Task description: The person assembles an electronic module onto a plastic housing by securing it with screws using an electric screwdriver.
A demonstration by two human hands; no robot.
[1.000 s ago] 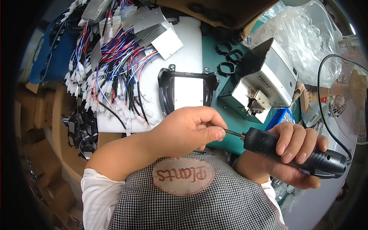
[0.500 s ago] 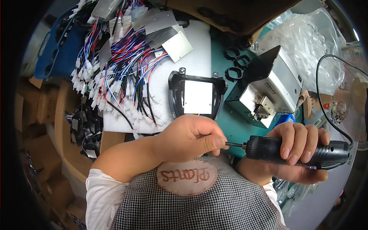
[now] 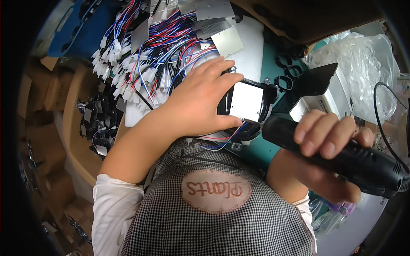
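Observation:
My left hand grips the left side of a black plastic housing, fingers over its far edge and thumb at its near left corner. A flat silver metal plate lies in the middle of the housing. Red, white and blue wires come out at the near side, over my apron. My right hand is wrapped round a black corded electric screwdriver. The screwdriver's bit reaches left to the plate's near edge, close to my left thumb; its very tip is hard to make out.
A bundle of wires with white connectors and loose metal plates lies far left on white foam. Black rings and a silver box stand right of the housing. Clear plastic bags lie behind. A cardboard box holds more housings.
My left hand has left the screwdriver's bit and now grips the housing. The screwdriver has come over the plate's near edge, tilted. The view has shifted, and the housing sits nearer me.

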